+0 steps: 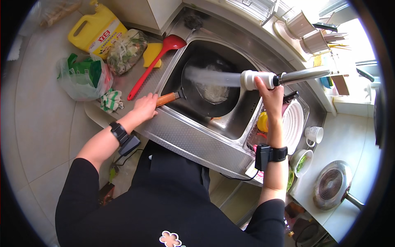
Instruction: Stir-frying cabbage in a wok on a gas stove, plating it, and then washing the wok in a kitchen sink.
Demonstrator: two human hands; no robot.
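Observation:
My left hand (145, 106) is closed around the wooden handle (166, 99) of a dark wok (226, 106), which sits in the stainless steel sink (243, 131). In my right hand (269, 92) is the white spray head of a faucet (257, 80), joined to a metal spout. A wide stream of water (213, 77) runs from it leftward into the wok, and some water lies in the bottom. A red ladle (148, 75) rests on the steel ledge left of the sink, its bowl near the rim, beside a yellow sponge (153, 51).
A yellow detergent jug (95, 29), a bag of vegetable scraps (126, 51) and a green-and-white cloth (111, 100) are at the left. A white colander (293, 126), a mug (314, 135), a bowl of greens (301, 162) and an upturned frying pan (331, 185) are at the right.

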